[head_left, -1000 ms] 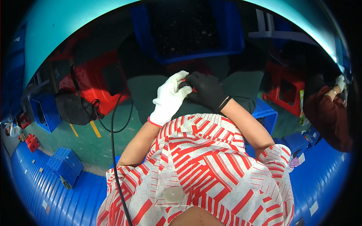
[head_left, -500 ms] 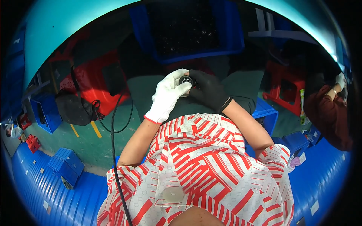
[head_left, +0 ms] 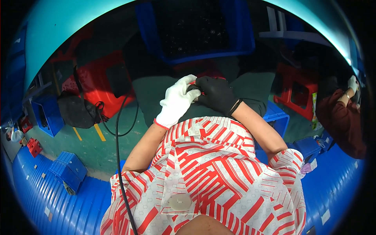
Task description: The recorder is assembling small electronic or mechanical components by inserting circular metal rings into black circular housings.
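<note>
Above my lap, both hands meet around a small black ring-shaped part (head_left: 192, 88). My left hand (head_left: 177, 98), in a white knit glove with a red cuff, pinches it between thumb and fingers. My right hand (head_left: 216, 93), in a black glove, closes on the part from the other side, with its fingertips mostly hidden. Glove and part are both dark, so their border is hard to see. A little red shows at the part, too small to identify.
Beyond my knees stands a blue bin (head_left: 211, 58) holding many small dark pieces. Red stools (head_left: 92, 88) are on both sides. A black bag (head_left: 76, 111) sits at left, near a hanging black cable (head_left: 117, 156). Another person's sleeve (head_left: 338, 125) appears at far right.
The black part has tilted between my hands, and its round opening no longer faces up. My right fingers have shifted over it; my left hand has moved slightly.
</note>
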Action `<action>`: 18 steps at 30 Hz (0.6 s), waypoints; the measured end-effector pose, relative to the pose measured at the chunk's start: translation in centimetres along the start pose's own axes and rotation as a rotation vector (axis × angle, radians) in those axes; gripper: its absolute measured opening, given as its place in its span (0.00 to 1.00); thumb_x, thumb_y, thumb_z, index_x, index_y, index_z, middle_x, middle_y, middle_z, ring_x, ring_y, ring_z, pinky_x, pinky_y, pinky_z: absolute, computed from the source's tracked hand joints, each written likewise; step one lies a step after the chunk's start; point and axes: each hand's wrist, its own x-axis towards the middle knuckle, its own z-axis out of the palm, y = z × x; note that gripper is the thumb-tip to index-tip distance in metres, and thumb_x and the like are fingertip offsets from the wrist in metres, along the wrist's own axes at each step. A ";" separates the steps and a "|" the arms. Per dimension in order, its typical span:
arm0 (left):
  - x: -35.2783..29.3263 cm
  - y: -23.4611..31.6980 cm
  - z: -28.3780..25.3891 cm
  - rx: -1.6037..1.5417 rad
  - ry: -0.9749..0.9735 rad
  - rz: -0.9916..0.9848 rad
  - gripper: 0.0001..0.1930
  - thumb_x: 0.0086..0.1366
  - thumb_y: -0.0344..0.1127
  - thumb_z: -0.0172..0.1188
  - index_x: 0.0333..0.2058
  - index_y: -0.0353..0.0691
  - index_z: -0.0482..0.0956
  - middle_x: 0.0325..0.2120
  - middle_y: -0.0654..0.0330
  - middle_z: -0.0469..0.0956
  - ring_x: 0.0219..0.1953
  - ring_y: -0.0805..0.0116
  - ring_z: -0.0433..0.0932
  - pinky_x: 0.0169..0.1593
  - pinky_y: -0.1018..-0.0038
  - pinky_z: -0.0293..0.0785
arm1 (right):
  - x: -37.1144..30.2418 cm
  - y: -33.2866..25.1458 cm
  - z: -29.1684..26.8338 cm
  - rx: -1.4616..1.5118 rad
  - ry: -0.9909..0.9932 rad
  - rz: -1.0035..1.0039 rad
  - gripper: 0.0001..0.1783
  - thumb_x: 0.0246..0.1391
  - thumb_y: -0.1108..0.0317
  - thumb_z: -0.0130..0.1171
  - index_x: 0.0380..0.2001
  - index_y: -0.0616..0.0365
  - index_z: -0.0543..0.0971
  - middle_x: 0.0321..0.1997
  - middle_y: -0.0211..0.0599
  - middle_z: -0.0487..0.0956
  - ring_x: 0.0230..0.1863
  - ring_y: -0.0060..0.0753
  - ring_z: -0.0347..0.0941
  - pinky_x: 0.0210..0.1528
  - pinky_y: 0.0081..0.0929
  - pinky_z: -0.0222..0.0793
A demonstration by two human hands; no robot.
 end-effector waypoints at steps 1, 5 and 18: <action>0.0 0.0 0.0 -0.051 -0.002 -0.003 0.21 0.59 0.24 0.56 0.53 0.32 0.68 0.36 0.57 0.78 0.33 0.74 0.77 0.39 0.79 0.74 | -0.1 0.0 0.0 -0.011 0.015 0.002 0.21 0.39 0.63 0.70 0.39 0.56 0.77 0.36 0.43 0.79 0.34 0.42 0.78 0.36 0.31 0.74; 0.0 0.7 0.0 -0.054 0.030 0.001 0.22 0.59 0.26 0.57 0.54 0.31 0.68 0.35 0.58 0.77 0.32 0.75 0.76 0.38 0.80 0.74 | -0.2 0.2 0.0 0.026 0.078 -0.008 0.23 0.40 0.62 0.70 0.41 0.56 0.75 0.37 0.43 0.79 0.35 0.42 0.78 0.37 0.31 0.74; 0.4 1.4 -0.7 -0.328 -0.037 0.000 0.22 0.59 0.29 0.58 0.52 0.31 0.69 0.33 0.60 0.76 0.29 0.78 0.74 0.37 0.83 0.73 | 0.3 0.0 -0.7 0.169 0.066 0.039 0.25 0.45 0.59 0.66 0.46 0.54 0.73 0.43 0.43 0.77 0.41 0.43 0.76 0.42 0.33 0.72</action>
